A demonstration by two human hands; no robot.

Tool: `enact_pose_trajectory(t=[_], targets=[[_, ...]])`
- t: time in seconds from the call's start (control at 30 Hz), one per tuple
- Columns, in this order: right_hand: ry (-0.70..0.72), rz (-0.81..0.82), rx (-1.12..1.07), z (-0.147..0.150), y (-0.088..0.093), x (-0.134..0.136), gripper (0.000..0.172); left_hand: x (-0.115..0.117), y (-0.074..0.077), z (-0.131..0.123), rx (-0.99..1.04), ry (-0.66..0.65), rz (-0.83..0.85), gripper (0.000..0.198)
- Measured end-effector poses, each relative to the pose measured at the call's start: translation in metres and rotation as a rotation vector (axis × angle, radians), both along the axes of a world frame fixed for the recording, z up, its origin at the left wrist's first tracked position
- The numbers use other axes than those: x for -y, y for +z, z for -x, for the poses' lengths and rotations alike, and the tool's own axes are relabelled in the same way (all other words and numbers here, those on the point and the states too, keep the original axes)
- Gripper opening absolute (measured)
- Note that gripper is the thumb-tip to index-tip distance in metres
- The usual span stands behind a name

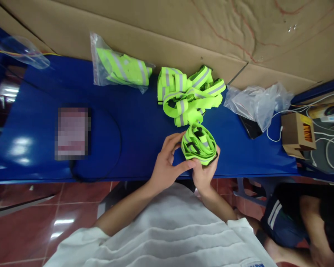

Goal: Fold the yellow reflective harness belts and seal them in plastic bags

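Note:
Between my two hands sits a rolled-up neon-green reflective strap [199, 144] with grey stripes and black buckle parts, held just above the front of the blue table. My left hand [168, 159] grips its left side, thumb pressed on the near edge and fingers on the far side. From the right, my right hand [207, 170] wraps round the roll; most of its fingers are hidden behind it. Beyond the roll lies a loose heap of similar reflective straps [187, 92]. Further left, a clear zip bag [122, 70] holds more green reflective material.
Clear plastic bags [258, 102] lie partly over a dark phone [250, 128] at the right. Beside them are a small cardboard box [296, 129] and white cables. A blurred-out flat object [72, 133] and a clear cup [25, 52] are at left. Another person [300, 218] sits at lower right.

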State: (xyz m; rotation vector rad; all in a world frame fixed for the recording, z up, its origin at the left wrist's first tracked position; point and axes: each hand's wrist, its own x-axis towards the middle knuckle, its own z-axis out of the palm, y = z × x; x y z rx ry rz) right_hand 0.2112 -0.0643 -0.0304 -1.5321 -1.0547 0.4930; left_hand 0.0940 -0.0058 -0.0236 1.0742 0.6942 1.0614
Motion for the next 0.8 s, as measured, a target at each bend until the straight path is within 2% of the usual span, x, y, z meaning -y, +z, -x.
enact_pose_trajectory(t=[0.1, 0.17, 0.3, 0.4, 0.5, 0.63, 0.73, 0.8], targets=[[0.067, -0.008, -0.041, -0.003, -0.01, 0.007, 0.075, -0.002, 0.001, 0.007, 0.054, -0.069, 0.038, 0.073], [0.119, 0.042, -0.05, -0.007, -0.017, 0.011, 0.084, -0.003, 0.002, 0.014, 0.035, -0.096, 0.079, 0.073], [0.226, 0.152, -0.105, -0.011, -0.024, 0.012, 0.098, -0.005, 0.006, 0.027, -0.152, -0.109, 0.017, 0.051], [0.28, 0.17, -0.242, -0.008, -0.019, 0.008, 0.099, -0.002, 0.003, 0.03, -0.236, -0.113, -0.05, 0.047], [0.378, 0.153, -0.464, -0.003, -0.01, 0.002, 0.096, 0.005, -0.008, 0.027, -0.077, -0.133, 0.056, 0.059], [0.522, 0.173, -0.615, 0.001, -0.006, 0.0, 0.086, 0.011, -0.02, 0.025, 0.095, -0.092, 0.168, 0.092], [0.54, 0.144, -0.511, 0.001, -0.008, 0.0, 0.071, 0.012, -0.02, 0.029, 0.11, -0.05, 0.189, 0.11], [0.533, 0.101, -0.348, 0.0, -0.008, -0.002, 0.061, 0.011, -0.019, 0.033, 0.117, -0.061, 0.225, 0.11]])
